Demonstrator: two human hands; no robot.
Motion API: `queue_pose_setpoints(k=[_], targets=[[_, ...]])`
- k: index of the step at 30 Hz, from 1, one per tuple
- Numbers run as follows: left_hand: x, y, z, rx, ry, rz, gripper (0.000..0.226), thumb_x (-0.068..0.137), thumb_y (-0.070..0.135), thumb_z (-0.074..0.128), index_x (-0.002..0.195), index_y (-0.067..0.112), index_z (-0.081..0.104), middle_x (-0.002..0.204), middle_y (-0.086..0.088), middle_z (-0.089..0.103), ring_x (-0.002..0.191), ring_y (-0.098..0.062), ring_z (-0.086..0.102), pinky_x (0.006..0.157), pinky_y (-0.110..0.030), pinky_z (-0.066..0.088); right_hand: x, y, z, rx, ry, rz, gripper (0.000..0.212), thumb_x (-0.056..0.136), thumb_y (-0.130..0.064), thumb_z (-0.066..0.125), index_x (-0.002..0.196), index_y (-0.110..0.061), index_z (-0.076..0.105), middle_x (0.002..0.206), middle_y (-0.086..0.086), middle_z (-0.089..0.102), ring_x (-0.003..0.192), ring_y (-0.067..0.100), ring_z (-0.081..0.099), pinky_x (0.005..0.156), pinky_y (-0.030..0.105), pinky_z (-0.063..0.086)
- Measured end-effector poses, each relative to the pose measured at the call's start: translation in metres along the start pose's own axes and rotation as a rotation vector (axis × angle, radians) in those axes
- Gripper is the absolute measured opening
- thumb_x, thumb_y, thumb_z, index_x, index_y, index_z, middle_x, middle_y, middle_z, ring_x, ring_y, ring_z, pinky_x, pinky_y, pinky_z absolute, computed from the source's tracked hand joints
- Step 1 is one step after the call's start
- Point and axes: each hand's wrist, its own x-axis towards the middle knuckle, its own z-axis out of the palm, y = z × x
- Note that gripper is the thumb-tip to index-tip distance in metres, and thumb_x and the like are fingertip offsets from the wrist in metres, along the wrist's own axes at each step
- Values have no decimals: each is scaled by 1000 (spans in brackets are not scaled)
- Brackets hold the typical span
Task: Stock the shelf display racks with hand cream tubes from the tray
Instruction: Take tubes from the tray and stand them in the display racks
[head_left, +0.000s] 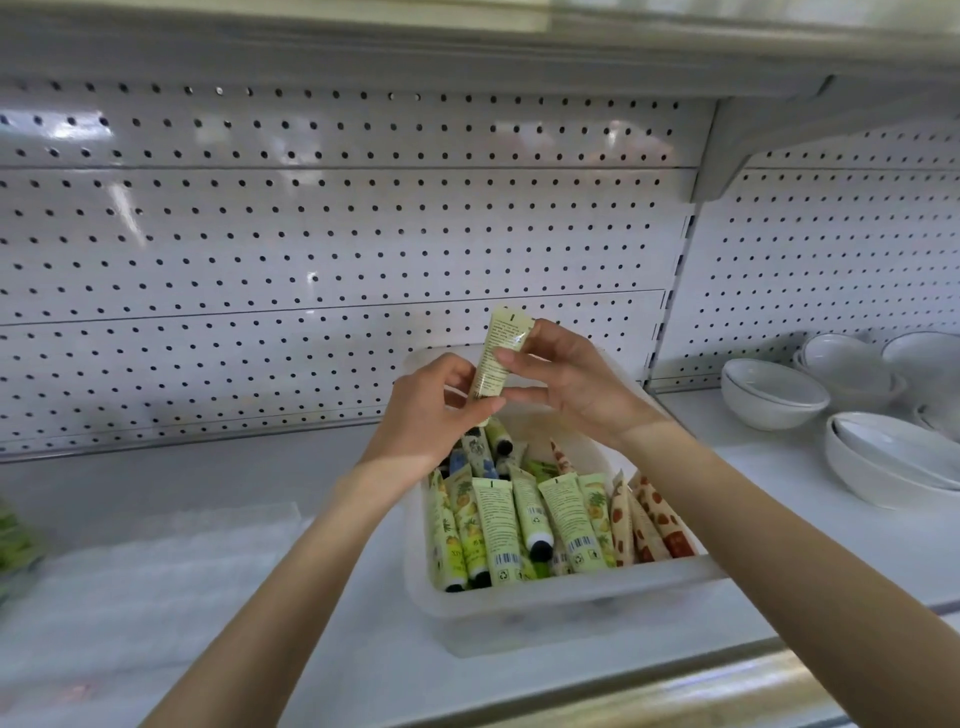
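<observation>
A pale green hand cream tube (497, 358) is held upright above the tray, crimped end up. My left hand (436, 410) grips its lower end and my right hand (566, 379) pinches its upper part. Below them a translucent white tray (561, 597) sits on the shelf, holding several tubes: green ones (498, 525) on the left and orange patterned ones (649, 519) on the right. A clear plastic display rack (171, 561) lies on the shelf left of the tray; it looks blurred.
White pegboard (311, 234) backs the shelf. Stacked white bowls (857, 410) stand on the shelf to the right. Green packaging (13, 545) shows at the far left edge. A shelf (467, 47) overhangs above.
</observation>
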Motion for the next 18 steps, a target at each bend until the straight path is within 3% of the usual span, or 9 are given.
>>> queue_pose_setpoints(k=[4,7,10,12,15,18], targets=[[-3,-3,-2,2,27,1,23,75,21,76,89,15,59,84,7,63,74,-4,61,61,-4,44,0,1,5,-5,-31,7,37,85,-8,63,111,14,48,105,14,61,96,22,66,84,34,56],[-4,-5,-8,-1,49,14,22,77,22,75,91,16,60,87,7,63,77,-3,61,61,-7,47,5,1,6,83,-56,32,28,87,-22,58,97,5,56,102,12,64,100,21,65,84,33,56],[-3,-8,-18,-40,76,-5,20,79,22,72,96,21,62,90,12,63,82,-3,62,71,-11,47,21,-2,1,18,-28,131,36,95,-36,47,108,-5,60,108,5,64,107,20,62,87,33,54],[-4,-9,-25,-147,86,-40,23,81,19,70,103,20,63,95,10,65,85,-6,64,75,-19,52,35,4,-3,-157,15,231,30,95,-32,50,109,-6,58,112,6,61,107,21,60,91,36,52],[-7,-9,-32,-316,73,-85,25,84,13,66,109,15,61,97,1,66,75,-1,66,66,-20,56,52,25,-5,-707,44,274,23,94,-18,54,113,-5,54,117,11,58,101,20,57,91,33,51],[-9,-11,-36,-381,50,-127,26,87,13,63,112,14,60,98,-1,67,80,-4,67,69,-26,58,54,51,-4,-953,40,363,29,93,-12,54,120,-2,51,117,11,58,80,13,57,67,20,50]])
